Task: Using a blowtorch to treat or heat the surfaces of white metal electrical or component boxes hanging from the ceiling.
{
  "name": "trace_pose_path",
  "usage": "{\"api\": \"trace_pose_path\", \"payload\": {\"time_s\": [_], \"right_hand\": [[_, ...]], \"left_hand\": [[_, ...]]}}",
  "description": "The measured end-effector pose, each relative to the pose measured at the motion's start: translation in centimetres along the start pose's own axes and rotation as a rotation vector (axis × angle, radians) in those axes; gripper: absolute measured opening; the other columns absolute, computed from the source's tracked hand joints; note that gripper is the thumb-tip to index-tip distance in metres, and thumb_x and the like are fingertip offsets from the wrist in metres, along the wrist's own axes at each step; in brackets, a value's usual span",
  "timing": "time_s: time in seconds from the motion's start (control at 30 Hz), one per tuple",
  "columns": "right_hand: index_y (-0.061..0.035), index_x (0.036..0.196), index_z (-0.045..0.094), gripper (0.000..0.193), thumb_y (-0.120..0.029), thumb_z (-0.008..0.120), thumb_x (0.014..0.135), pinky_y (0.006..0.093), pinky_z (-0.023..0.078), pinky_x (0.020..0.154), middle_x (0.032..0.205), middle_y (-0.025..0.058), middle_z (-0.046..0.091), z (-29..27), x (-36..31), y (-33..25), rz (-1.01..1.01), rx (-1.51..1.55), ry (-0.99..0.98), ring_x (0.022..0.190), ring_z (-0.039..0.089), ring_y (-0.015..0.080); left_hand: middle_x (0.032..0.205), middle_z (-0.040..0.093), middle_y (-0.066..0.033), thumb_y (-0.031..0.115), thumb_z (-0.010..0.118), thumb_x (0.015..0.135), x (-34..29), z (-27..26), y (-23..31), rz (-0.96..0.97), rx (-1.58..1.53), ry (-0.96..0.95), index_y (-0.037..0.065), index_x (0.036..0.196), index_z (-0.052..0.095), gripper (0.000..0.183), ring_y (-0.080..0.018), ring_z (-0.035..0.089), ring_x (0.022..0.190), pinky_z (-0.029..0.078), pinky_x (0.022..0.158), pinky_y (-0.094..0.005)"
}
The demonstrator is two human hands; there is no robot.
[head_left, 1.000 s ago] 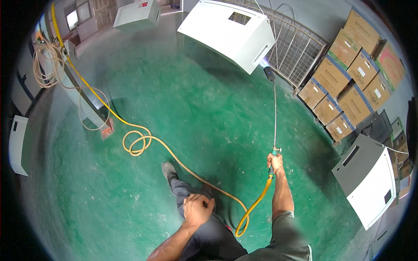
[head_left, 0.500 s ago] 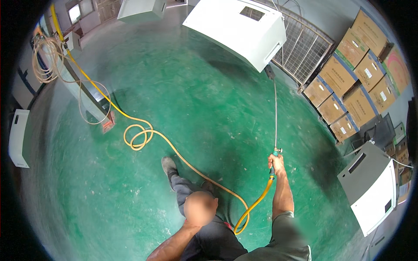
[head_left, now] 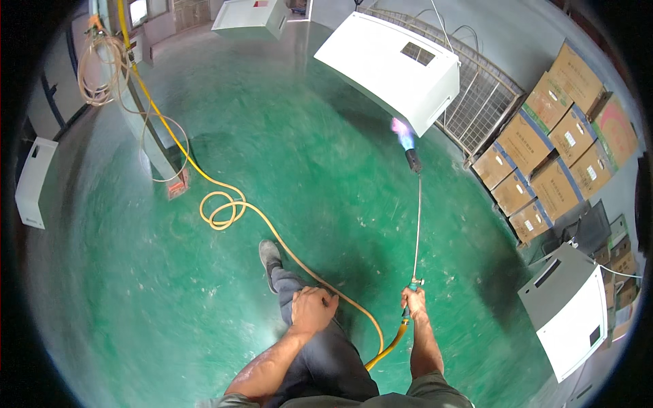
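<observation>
My right hand (head_left: 413, 300) is wrapped round the green handle of a long gas torch (head_left: 418, 224). The torch's thin metal wand points away from me to a dark nozzle (head_left: 413, 161). A blue and pink flame (head_left: 404, 135) comes out of it, just below the lower edge of a white metal cabinet (head_left: 398, 64) that hangs ahead. A yellow hose (head_left: 388, 349) runs from the handle's lower end. Above my left thigh, my left hand (head_left: 314, 309) is closed, its fingers curled; the inside of the grip is hidden.
The hose lies looped on the green floor (head_left: 306, 197) and rises to a post (head_left: 146, 132) at left. More white cabinets stand or hang at right (head_left: 571, 313), far left (head_left: 35, 183) and back (head_left: 250, 18). Stacked cartons (head_left: 522, 139) and a wire-mesh frame (head_left: 484, 95) are at back right.
The torch nozzle has drawn back from the cabinet's lower corner, and its flame now shows. My right hand has come nearer my body. The whole view has shifted.
</observation>
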State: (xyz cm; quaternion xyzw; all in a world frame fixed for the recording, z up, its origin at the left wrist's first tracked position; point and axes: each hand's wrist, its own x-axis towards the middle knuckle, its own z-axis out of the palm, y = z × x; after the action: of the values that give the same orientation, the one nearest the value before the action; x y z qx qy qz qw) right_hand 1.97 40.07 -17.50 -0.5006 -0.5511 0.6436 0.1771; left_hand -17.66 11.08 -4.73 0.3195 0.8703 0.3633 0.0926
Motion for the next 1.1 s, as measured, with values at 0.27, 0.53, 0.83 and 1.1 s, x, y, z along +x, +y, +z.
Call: {"api": "trace_pose_path", "payload": {"time_s": [0.27, 0.53, 0.83, 1.1], "right_hand": [[-0.0018, 0.072, 0.053, 0.009, -0.003, 0.059, 0.079, 0.0312, 0.039, 0.036, 0.058, 0.0051, 0.052, 0.0, -5.6, 0.7, -0.056, 0.015, -0.017, 0.039, 0.048, 0.0163], [-0.0014, 0.078, 0.052, 0.006, -0.001, 0.058, 0.081, 0.0297, 0.038, 0.034, 0.058, 0.0051, 0.051, -2.6, -10.6, 0.1, -0.075, 0.003, 0.019, 0.039, 0.048, 0.0153], [-0.0027, 0.085, 0.052, 0.01, 0.001, 0.06, 0.079, 0.0295, 0.037, 0.035, 0.059, 0.0044, 0.053, -6.8, -16.0, -0.3, -0.079, -0.012, 0.032, 0.038, 0.048, 0.0146], [-0.0023, 0.086, 0.051, 0.008, 0.001, 0.056, 0.082, 0.0299, 0.038, 0.035, 0.06, 0.0057, 0.052, -5.3, -16.8, 0.5, -0.115, -0.028, -0.018, 0.038, 0.048, 0.0156]], "left_hand": [[0.088, 0.07, -0.0086, 0.024, 0.073, 0.082, -2.4, -1.0, -2.5, 0.036, -0.16, 0.102, 0.008, 0.084, 0.07, 0.017, -0.0295, 0.064, 0.091, 0.045, 0.082, -0.0421], [0.123, 0.065, -0.0174, 0.027, 0.07, 0.087, -12.3, -0.3, -11.0, -0.066, -0.329, 0.231, 0.007, 0.133, 0.056, 0.052, -0.0346, 0.056, 0.123, 0.043, 0.105, -0.0421], [0.108, 0.071, -0.022, 0.059, 0.059, 0.087, -39.1, 0.4, -25.0, -0.695, -0.316, -0.331, 0.005, 0.127, 0.06, 0.067, -0.038, 0.067, 0.107, 0.051, 0.092, -0.0418], [0.107, 0.071, -0.0192, 0.051, 0.061, 0.089, -42.6, 1.3, -21.8, -0.709, -0.381, -0.132, 0.004, 0.125, 0.062, 0.059, -0.0334, 0.067, 0.106, 0.051, 0.092, -0.0399]]}}
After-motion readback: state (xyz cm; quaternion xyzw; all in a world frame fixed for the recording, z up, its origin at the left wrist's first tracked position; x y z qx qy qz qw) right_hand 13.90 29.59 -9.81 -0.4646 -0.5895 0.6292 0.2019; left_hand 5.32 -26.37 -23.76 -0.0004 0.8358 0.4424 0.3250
